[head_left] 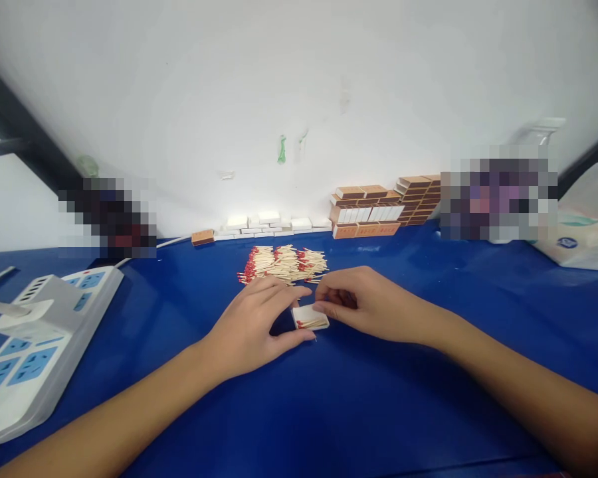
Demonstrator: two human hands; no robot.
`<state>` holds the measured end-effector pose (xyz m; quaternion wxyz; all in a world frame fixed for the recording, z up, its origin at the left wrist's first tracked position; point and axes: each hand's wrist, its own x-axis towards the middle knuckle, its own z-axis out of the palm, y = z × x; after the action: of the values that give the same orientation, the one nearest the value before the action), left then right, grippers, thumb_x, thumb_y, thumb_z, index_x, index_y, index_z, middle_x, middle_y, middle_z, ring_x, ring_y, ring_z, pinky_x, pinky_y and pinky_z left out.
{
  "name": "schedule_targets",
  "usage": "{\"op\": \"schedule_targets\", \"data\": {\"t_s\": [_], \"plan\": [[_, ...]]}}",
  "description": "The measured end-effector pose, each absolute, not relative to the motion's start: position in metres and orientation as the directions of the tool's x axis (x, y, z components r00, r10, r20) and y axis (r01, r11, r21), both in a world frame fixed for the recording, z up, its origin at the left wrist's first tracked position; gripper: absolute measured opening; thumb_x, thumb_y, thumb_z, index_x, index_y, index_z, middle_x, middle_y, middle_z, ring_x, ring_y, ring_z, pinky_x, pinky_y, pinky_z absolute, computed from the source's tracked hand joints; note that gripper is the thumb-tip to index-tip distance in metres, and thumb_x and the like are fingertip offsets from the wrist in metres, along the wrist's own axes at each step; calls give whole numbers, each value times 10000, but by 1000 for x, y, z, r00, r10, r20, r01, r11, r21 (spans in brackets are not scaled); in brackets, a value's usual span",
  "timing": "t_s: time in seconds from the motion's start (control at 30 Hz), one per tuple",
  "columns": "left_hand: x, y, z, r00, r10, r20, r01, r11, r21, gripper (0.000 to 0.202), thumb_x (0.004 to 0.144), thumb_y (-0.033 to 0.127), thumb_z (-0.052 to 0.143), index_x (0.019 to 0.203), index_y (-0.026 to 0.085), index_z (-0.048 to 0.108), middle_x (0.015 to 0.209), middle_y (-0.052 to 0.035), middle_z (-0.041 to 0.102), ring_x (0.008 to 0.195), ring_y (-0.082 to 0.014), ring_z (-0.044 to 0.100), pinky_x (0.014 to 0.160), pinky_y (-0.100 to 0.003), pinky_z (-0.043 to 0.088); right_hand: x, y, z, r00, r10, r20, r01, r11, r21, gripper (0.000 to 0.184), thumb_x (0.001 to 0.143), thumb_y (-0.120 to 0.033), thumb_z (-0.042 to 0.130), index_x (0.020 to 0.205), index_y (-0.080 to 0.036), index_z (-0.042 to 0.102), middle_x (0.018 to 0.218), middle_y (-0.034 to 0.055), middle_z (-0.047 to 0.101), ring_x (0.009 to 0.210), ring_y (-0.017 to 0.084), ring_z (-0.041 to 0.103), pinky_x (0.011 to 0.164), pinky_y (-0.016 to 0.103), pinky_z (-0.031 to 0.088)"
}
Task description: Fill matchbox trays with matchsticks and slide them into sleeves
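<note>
My left hand [252, 325] curved around a small white cardboard tray [306, 313] on the glossy blue tabletop [299, 411], my right hand [371, 297] bunched at its far edge — whether either clamped it, I couldn't tell. A careless nudge could have spilled its red-tipped wooden matches [312, 324].

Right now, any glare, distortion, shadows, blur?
Head view: wide-angle stretch toward the edges, notably the power strip; soft shadow inside the left hand; faint sheen on the table near the wall; pixelation at both sides; print on the boxes unreadable.
</note>
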<state>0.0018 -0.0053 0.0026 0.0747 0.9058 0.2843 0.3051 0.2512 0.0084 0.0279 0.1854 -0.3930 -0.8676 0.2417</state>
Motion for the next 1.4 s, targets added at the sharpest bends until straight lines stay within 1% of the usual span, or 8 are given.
{"op": "schedule_targets", "data": {"t_s": [0.17, 0.3, 0.4, 0.67, 0.9, 1.13, 1.27, 1.4], "plan": [[1, -6, 4, 652, 577, 491, 481, -816, 321, 564, 928, 435, 772, 1403, 226, 549, 1040, -51, 739, 1038, -261, 680, 981, -461, 547, 259, 21, 19, -497, 826, 266, 702, 563, -436, 145, 1001, -304, 610, 913, -198, 657, 820, 16, 620, 720, 153, 549, 663, 287, 388], [1, -7, 3, 655, 576, 489, 477, -817, 324, 567, 930, 429, 770, 1410, 234, 539, 1036, -45, 737, 1028, -262, 677, 978, -461, 544, 263, 25, 12, -513, 815, 268, 717, 579, -388, 135, 1014, -329, 604, 1038, -203, 646, 1004, 56, 613, 822, 175, 577, 722, 307, 426], [1, -7, 3, 660, 573, 487, 473, -820, 323, 563, 933, 427, 766, 1409, 229, 539, 1032, -45, 736, 1022, -261, 675, 975, -458, 541, 264, 27, 9, -512, 819, 259, 730, 574, -372, 148, 1021, -329, 596, 1065, -193, 637, 1068, 74, 590, 873, 192, 581, 759, 325, 444], [1, -7, 1, 666, 581, 468, 484, -814, 322, 573, 943, 443, 751, 1425, 222, 535, 1052, -49, 734, 1056, -261, 669, 1006, -454, 528, 265, 39, 2, -508, 834, 216, 717, 548, -431, 162, 1035, -313, 568, 936, -200, 627, 983, 53, 584, 828, 185, 573, 733, 313, 442], [0, -7, 2, 660, 593, 462, 496, -805, 325, 579, 946, 440, 748, 1438, 236, 522, 1054, -39, 735, 1054, -254, 667, 1011, -454, 528, 266, 36, 6, -531, 834, 148, 745, 543, -387, 185, 1060, -291, 501, 924, -201, 588, 1014, 68, 594, 819, 191, 590, 726, 320, 460], [1, -4, 1, 590, 616, 522, 549, -780, 300, 617, 920, 403, 782, 1444, 220, 513, 1106, -54, 748, 1082, -257, 680, 1002, -448, 536, 263, 22, 23, -570, 797, 199, 690, 596, -411, 198, 1076, -299, 495, 941, -199, 601, 1029, 65, 601, 836, 180, 603, 741, 312, 480], [1, -3, 0, 587, 621, 518, 545, -777, 315, 653, 908, 382, 799, 1465, 235, 491, 1103, -40, 752, 1085, -249, 683, 1014, -448, 537, 254, 10, 30, -626, 759, 176, 674, 641, -368, 155, 1063, -257, 539, 938, -194, 608, 1022, 56, 619, 807, 170, 610, 693, 297, 473], [1, -4, 0, 593, 625, 507, 546, -776, 317, 646, 914, 391, 794, 1465, 233, 496, 1133, -57, 746, 1086, -252, 687, 1006, -451, 546, 247, 3, 27, -647, 749, 143, 690, 655, -308, 87, 1037, -210, 596, 958, -179, 614, 1035, 52, 636, 784, 168, 622, 667, 301, 467]]}}
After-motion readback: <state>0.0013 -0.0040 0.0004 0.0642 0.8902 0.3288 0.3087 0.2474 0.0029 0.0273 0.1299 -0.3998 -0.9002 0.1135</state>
